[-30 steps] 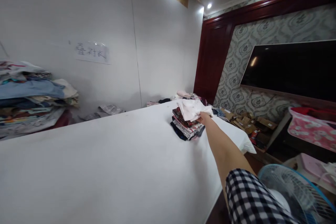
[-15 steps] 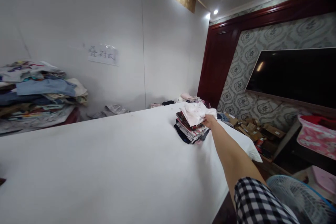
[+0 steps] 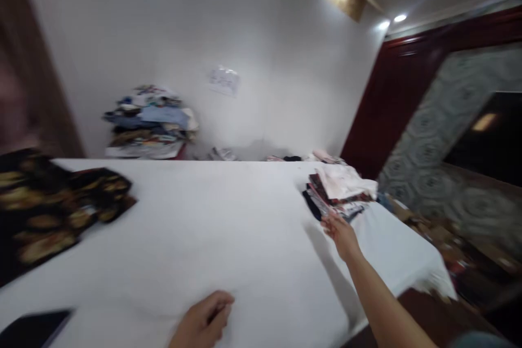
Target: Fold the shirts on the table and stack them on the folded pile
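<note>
A folded white garment (image 3: 342,180) lies on top of a stack of folded clothes (image 3: 320,201) in dark and patterned fabrics, on the right of the white-covered table (image 3: 212,217). My right hand (image 3: 338,231) is in front of the stack, slightly blurred, fingers partly stretched and nothing seen in them. Low in the middle, my left hand (image 3: 204,319) is over the table with curled fingers and thumb close together, holding nothing visible. At the left, a black garment with a gold print (image 3: 53,206) is spread on the table.
A dark flat object (image 3: 35,329) is at the lower left. Behind the table, a tall pile of clothes (image 3: 150,125) stands against the wall below and left of a paper sign (image 3: 224,80). Cardboard boxes (image 3: 440,244) lie beyond the table's right edge.
My right hand has let go of the white garment and drawn back towards me. The view has swung left, bringing my left hand and the black garment into sight.
</note>
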